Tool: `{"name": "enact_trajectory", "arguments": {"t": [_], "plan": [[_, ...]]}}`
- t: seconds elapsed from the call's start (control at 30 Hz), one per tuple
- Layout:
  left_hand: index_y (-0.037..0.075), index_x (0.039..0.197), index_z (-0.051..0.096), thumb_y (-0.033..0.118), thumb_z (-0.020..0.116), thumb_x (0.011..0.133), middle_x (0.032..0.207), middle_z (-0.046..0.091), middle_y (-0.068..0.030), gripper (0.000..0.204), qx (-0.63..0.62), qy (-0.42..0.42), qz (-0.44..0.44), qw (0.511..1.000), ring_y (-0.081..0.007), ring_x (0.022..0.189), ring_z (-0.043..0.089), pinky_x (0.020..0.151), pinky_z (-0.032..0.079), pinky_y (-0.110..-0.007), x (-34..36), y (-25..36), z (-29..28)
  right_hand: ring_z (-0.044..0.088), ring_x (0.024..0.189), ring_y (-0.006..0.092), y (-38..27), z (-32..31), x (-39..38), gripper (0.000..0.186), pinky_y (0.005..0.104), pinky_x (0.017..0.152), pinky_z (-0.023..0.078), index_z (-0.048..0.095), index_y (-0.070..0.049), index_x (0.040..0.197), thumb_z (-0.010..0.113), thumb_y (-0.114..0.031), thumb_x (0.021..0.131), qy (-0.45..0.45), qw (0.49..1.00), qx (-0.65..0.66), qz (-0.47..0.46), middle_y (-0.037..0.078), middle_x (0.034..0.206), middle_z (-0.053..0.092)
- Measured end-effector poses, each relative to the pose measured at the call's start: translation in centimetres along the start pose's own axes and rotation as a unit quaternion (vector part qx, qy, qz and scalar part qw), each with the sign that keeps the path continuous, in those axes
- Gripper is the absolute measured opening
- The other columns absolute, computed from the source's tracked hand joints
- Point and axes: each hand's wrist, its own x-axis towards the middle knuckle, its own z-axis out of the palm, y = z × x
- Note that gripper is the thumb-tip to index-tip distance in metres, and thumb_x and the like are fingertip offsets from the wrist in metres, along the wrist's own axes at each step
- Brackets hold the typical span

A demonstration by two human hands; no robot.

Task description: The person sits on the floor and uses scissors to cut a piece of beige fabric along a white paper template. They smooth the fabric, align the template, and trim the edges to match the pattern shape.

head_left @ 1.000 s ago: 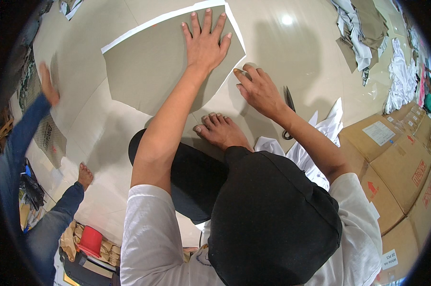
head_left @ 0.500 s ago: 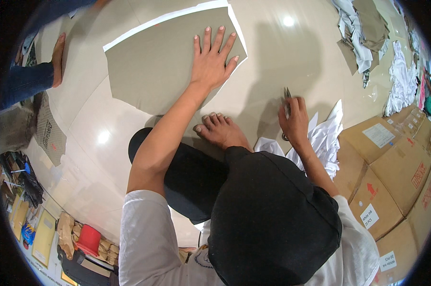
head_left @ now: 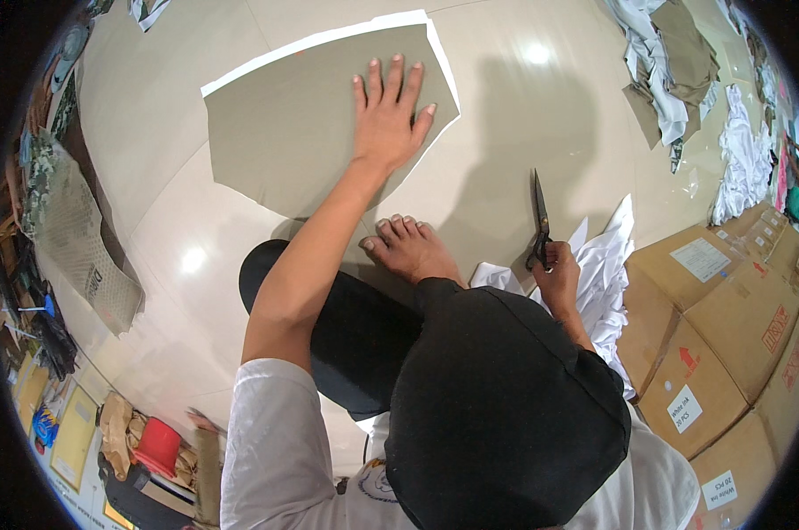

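My left hand lies flat with fingers spread on a brown-grey fabric piece on the tiled floor. A white layer shows beneath it along the far and right edges. Off to the right, my right hand is closed on the handles of black scissors, whose blades point away from me and look closed. My bare foot rests on the floor between the fabric and my knee. Crumpled white cloth scraps lie just beside my right hand.
Stacked cardboard boxes stand at the right. More scraps lie at the far right, with a white heap nearby. A printed sheet lies at the left; a red container stands at the lower left.
My right hand has drawn back toward me and now grips the scissors by the handles, blades forward. The leg at the left has gone from view. My left hand stays on the fabric.
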Motion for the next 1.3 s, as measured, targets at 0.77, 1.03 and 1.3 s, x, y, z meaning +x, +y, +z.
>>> {"name": "enact_trajectory", "arguments": {"t": [0.77, 1.03, 1.3], "plan": [[0.019, 0.177, 0.033, 0.061, 0.042, 0.112, 0.183, 0.028, -0.0173, 0.078, 0.041, 0.061, -0.125, 0.989, -0.0541, 0.168, 0.013, 0.134, 0.005, -0.073, 1.9, -4.0, 0.1, 0.063, 0.06, 0.0107, -11.2, 2.8, 10.1, 0.045, 0.0283, 0.056, 0.048, 0.073, -0.003, 0.086, 0.085, -0.044, 0.098, -0.283, 0.923, 0.255, 0.058, 0.0, 0.069, 0.063], [0.019, 0.177, 0.033, 0.063, 0.04, 0.112, 0.184, 0.026, -0.0178, 0.079, 0.048, 0.059, -0.135, 0.988, -0.054, 0.168, 0.013, 0.134, 0.007, -0.073, 1.9, -4.8, -0.3, 0.06, 0.057, 0.0098, -11.9, 4.1, 10.4, 0.042, 0.0284, 0.053, 0.048, 0.072, -0.004, 0.084, 0.085, -0.041, 0.098, -0.27, 0.917, 0.284, 0.076, -0.001, 0.069, 0.063], [0.018, 0.177, 0.033, 0.061, 0.04, 0.112, 0.183, 0.027, -0.0179, 0.078, 0.051, 0.056, -0.138, 0.988, -0.0531, 0.168, 0.014, 0.134, 0.009, -0.072, 1.9, -4.5, -0.6, 0.06, 0.056, 0.0091, -12.4, 5.0, 10.5, 0.039, 0.0282, 0.052, 0.047, 0.072, -0.005, 0.084, 0.087, -0.038, 0.097, -0.254, 0.916, 0.297, 0.093, -0.001, 0.069, 0.064]]}}
